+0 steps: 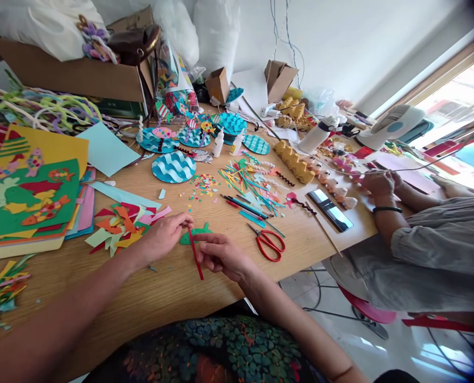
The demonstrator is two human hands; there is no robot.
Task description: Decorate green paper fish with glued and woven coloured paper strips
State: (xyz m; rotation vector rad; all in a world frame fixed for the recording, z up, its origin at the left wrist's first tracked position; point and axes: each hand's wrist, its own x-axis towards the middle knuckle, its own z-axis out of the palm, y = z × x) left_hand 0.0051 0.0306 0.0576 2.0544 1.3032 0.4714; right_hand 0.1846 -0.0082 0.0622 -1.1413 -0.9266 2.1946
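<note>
A narrow red paper strip (pixel 197 260) slants downward between my hands, above the table. My left hand (pixel 167 234) pinches its upper end between thumb and fingertips. Lower along the strip, my right hand (pixel 223 256) has its fingers bent, with the index finger and thumb closed at the strip's edge. Right behind the strip lies a green paper fish (pixel 200 232), partly covered by my fingers. Red-handled scissors (pixel 272 246) rest to the right of my right hand. Coloured paper scraps (pixel 125 226) are heaped beyond my left wrist.
Pencils (pixel 244 206), thin paper strips (pixel 240 178) and paper dots (pixel 205 185) lie ahead. Glue bottles (pixel 218 142) stand behind a blue wavy disc (pixel 173 167). A phone (pixel 330 210) lies at right, near another person's hand (pixel 380 185). Stacked paper sheets (pixel 67 181) are at left.
</note>
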